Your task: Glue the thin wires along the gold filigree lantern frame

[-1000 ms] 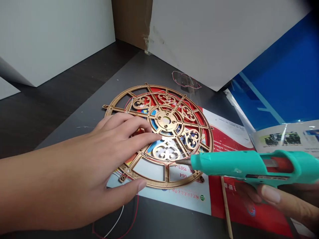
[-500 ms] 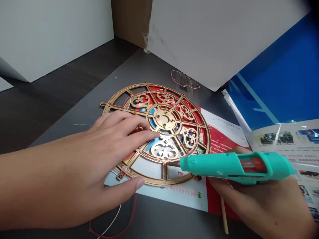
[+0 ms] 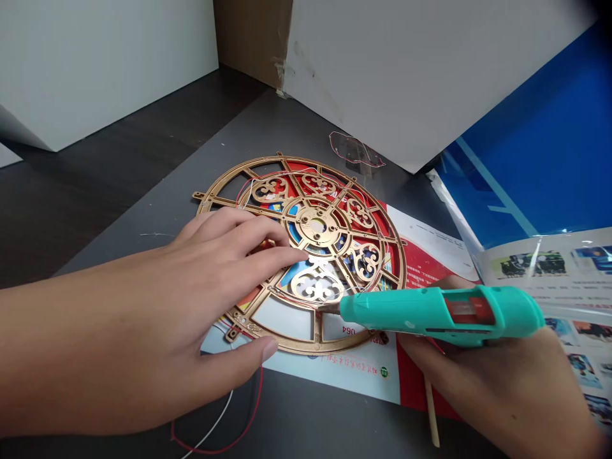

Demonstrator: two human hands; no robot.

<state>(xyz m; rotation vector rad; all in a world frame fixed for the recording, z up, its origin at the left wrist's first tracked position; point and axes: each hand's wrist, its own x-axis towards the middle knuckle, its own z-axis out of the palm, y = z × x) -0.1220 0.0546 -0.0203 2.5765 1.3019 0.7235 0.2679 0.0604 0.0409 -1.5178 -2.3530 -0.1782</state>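
Note:
A round gold-coloured openwork frame (image 3: 317, 335), like an ornate wheel with scrollwork inserts, lies on printed paper. Thin red and white wires run along its ring. My left hand (image 3: 224, 268) rests on its left side, fingers spread and slightly bent, the thumb at the near rim. In my right hand (image 3: 497, 382) is a teal hot glue gun (image 3: 392, 310), pointing left. Its metal nozzle touches or nearly touches the frame's inner ring beside a spoke near the front. Most of the right hand's fingers are hidden beneath the gun.
Printed red and white paper (image 3: 344, 376) lies under the frame on a dark mat (image 3: 306, 421). A thin wooden stick (image 3: 432, 414) lies near my right wrist. Loose red wire (image 3: 356, 150) sits farther back. White boxes (image 3: 382, 70) and a blue glossy sheet (image 3: 549, 146) border the work area.
The glue gun and my right hand have shifted slightly left, bringing the nozzle closer to the spoke. My left hand stays in place on the frame.

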